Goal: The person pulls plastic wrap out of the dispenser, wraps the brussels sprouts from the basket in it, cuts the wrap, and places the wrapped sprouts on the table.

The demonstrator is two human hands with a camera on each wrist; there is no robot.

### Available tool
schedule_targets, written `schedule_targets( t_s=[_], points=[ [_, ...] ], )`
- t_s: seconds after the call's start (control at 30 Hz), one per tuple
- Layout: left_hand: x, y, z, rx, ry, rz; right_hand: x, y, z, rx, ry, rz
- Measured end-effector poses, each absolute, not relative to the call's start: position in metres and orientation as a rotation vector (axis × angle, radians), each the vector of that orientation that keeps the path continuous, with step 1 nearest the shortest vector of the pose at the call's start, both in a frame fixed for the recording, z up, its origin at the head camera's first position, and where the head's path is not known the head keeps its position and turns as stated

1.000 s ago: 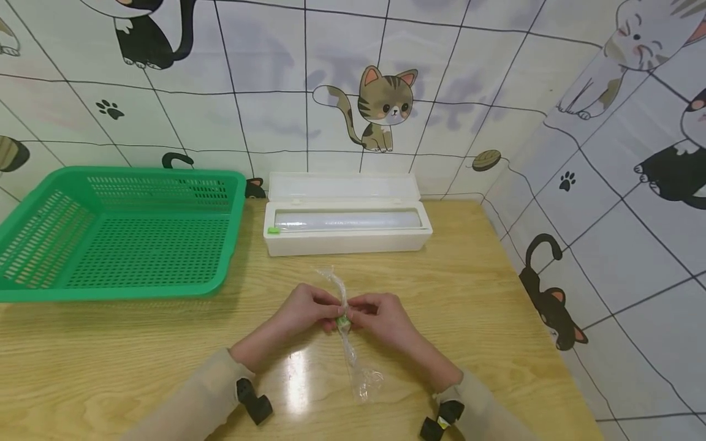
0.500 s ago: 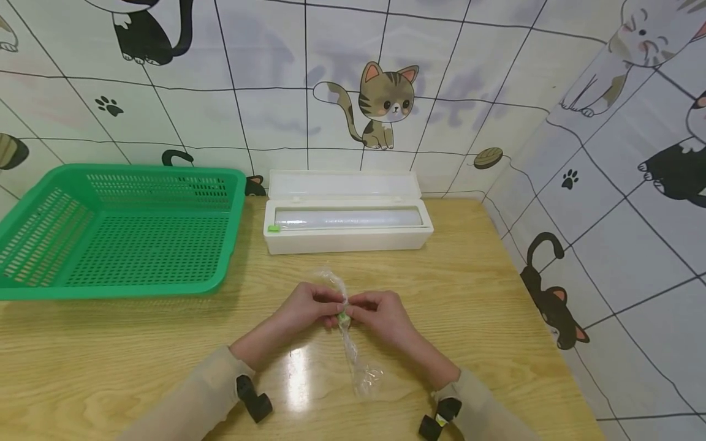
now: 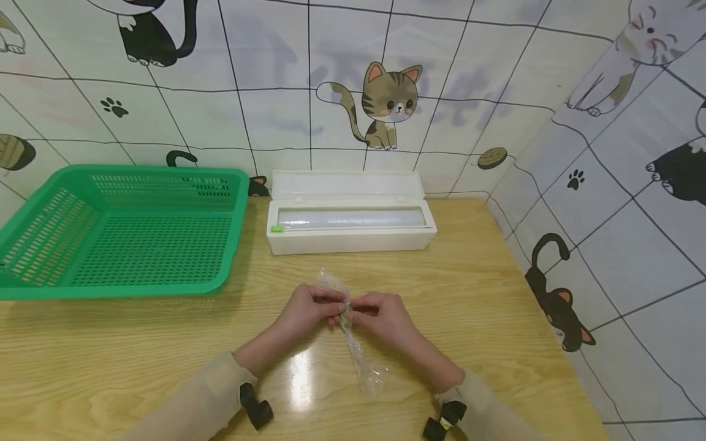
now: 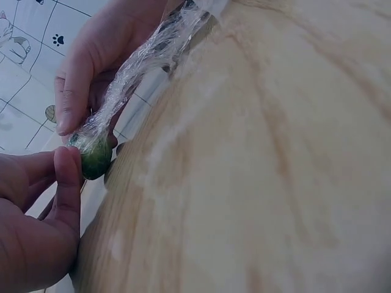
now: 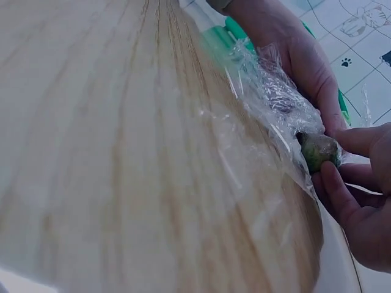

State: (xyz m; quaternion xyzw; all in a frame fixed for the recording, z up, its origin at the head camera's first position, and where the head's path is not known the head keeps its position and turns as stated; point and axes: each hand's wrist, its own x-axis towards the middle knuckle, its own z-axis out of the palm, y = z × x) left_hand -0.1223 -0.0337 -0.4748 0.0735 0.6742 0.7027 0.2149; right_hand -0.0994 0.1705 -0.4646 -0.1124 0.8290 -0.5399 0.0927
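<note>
A small, rounded green piece, its kind unclear, is wrapped in clear cling film (image 3: 372, 375). In the right wrist view the green piece (image 5: 319, 152) shows a dark, dull end. My left hand (image 3: 303, 311) pinches it from the left between thumb and fingers. From the right, my right hand (image 3: 384, 315) pinches it too, so most of it is hidden in the head view. In the left wrist view the green piece (image 4: 96, 162) sits between both hands' fingertips. Twisted film tails stick out at both ends, one toward the box and one toward me.
Behind the hands stands a white cling film box (image 3: 353, 242), lid up, with a film roll (image 3: 353, 218) and a green slider (image 3: 277, 229). A green plastic basket (image 3: 220, 285) stands at the left. Cat-patterned walls (image 3: 276, 116) border the wooden table (image 3: 458, 263) behind and right.
Both hands stay nearly in place, their fingers shifting slightly on the wrapped piece. Less green shows between them now. The film tails have moved a little, and the head view has shifted slightly.
</note>
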Motion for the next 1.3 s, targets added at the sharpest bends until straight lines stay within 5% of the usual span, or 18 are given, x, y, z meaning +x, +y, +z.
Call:
schedule_targets(
  t_s=[0.87, 1.3],
  points=[
    [-0.124, -0.037, -0.468, 0.312, 2.011, 1.854, -0.101, 0.166, -0.468, -0.236, 2.517, -1.702],
    [-0.122, -0.034, -0.466, 0.263, 2.076, 1.845, -0.101, 0.180, -0.465, -0.533, 2.488, -1.633]
  ],
)
